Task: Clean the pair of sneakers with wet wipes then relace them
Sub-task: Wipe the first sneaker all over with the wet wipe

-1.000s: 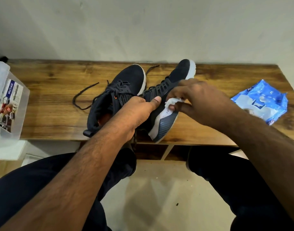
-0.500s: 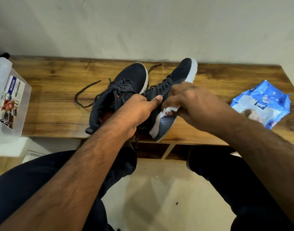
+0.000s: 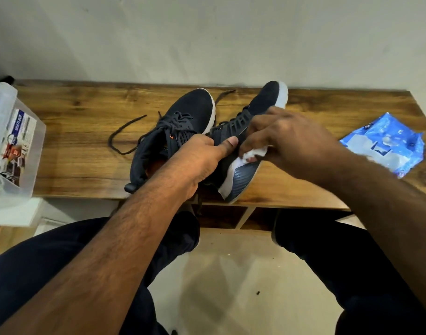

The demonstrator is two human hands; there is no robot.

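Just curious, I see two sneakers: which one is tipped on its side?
The right-hand sneaker, sole showing, gripped by the left hand; the other sneaker sits upright on the bench.

Wooden bench (image 3: 81, 151) (grey wall (image 3: 207, 37) behind)

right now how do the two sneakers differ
The left sneaker sits flat on the bench, untouched; the right sneaker is tipped on its side, sole showing, held by the left hand while the right hand presses a wipe on it. Both are dark with white soles.

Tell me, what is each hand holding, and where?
Left hand grips the tilted sneaker at its collar; right hand pinches a bunched wet wipe.
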